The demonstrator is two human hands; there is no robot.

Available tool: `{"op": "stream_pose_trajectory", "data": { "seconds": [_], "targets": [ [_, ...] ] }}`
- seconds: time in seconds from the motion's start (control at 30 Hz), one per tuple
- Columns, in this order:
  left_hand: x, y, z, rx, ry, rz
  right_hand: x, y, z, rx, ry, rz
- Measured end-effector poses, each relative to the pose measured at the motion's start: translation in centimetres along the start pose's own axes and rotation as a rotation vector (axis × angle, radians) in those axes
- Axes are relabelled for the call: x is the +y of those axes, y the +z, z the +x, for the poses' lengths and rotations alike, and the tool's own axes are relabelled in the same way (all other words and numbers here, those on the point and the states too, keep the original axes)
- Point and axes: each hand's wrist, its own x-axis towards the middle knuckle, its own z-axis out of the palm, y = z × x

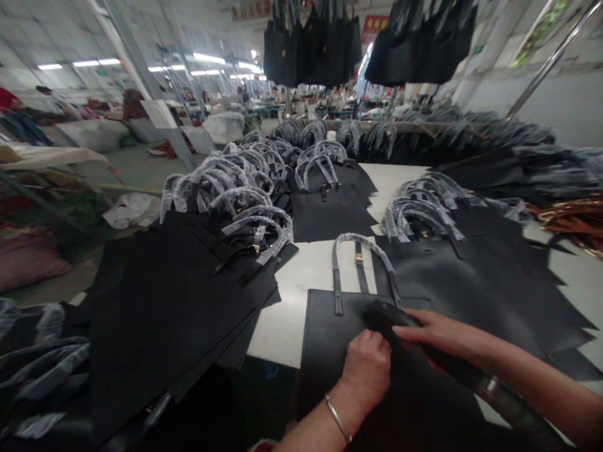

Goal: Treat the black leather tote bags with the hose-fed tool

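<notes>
A flat black bag (330,333) lies on the white table (301,270) right in front of me, its plastic-wrapped handle (360,242) pointing away. My left hand (367,370), with a bangle on the wrist, is closed in a pinch on a dark piece (389,317) at the bag's upper middle. My right hand (436,333) lies over the same dark piece, fingers stretched and pressing it; a dark long object (499,392) runs under my right wrist.
Stacks of black bags with wrapped handles cover the table: a big fanned pile at left (188,282), one at centre back (330,207), another at right (471,263). Brown straps (570,220) lie far right. Black bags hang overhead (311,44). People work in the background.
</notes>
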Motion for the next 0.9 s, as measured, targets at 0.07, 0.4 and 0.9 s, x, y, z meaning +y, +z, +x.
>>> {"op": "stream_pose_trajectory", "data": {
  "seconds": [0.07, 0.4, 0.9],
  "targets": [
    [0.0, 0.0, 0.0, -0.014, 0.015, -0.006, 0.2, 0.2, -0.2, -0.006, 0.020, 0.006],
    [0.5, -1.4, 0.4, -0.099, -0.012, -0.003, -0.9, -1.3, 0.7, 0.388, -0.194, -0.081],
    [0.9, -1.1, 1.6, -0.145, 0.088, -0.091, 2.1, -3.5, -1.1, 0.207, 0.030, 0.089]
  ]
}}
